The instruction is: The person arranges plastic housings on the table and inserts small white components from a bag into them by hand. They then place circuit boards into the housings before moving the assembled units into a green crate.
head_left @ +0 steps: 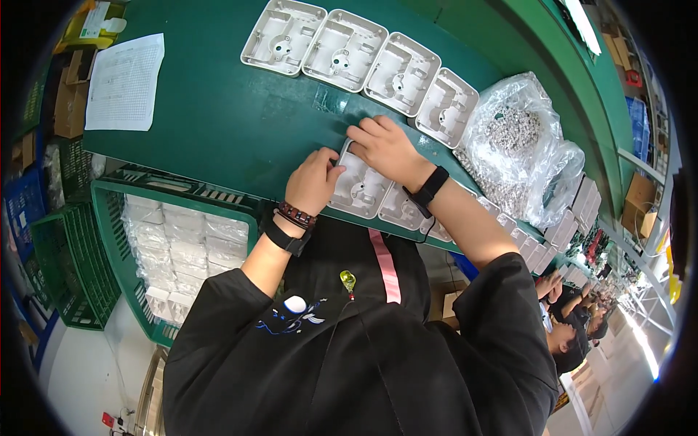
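Observation:
At the near edge of the green table lies a white plastic housing, its open, ribbed inside facing up. My left hand grips its left edge, thumb and fingers drawn together at the rim. Over the far end of the same housing, my right hand has its fingers curled and pressed together; whatever they hold, if anything, is hidden beneath them. More such housings, one of them directly beside it, continue in a row to the right, partly behind my right forearm.
Several white housings stand in a row farther back. A clear plastic bag of small metallic-looking parts sits at the right. A printed sheet lies at the left. Below it, a green crate holds wrapped white pieces. People sit farther right along the table.

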Demonstrator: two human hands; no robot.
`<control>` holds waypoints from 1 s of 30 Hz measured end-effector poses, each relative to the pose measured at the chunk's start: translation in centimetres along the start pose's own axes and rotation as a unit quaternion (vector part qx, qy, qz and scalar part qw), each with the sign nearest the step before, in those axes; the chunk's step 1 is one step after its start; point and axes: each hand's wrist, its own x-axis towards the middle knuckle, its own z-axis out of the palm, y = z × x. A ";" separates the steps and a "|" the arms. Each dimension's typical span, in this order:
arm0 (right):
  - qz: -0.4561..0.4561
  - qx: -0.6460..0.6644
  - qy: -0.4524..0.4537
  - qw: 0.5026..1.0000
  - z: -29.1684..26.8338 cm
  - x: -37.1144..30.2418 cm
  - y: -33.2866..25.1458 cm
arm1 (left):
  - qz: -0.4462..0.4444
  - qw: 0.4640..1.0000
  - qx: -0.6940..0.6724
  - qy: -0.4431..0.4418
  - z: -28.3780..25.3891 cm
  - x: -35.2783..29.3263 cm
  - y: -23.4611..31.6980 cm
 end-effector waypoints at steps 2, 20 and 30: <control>-0.002 -0.012 -0.041 0.999 0.0 -0.2 -0.2 | 0.001 1.000 -0.009 0.002 -0.1 -0.2 -0.3; 0.184 0.165 0.098 0.964 -3.6 -5.6 0.2 | 0.059 0.994 0.069 0.063 0.0 -0.2 1.9; 0.208 0.072 0.064 0.973 -2.9 -11.3 -0.2 | 0.190 0.969 0.158 0.000 2.6 -1.1 5.2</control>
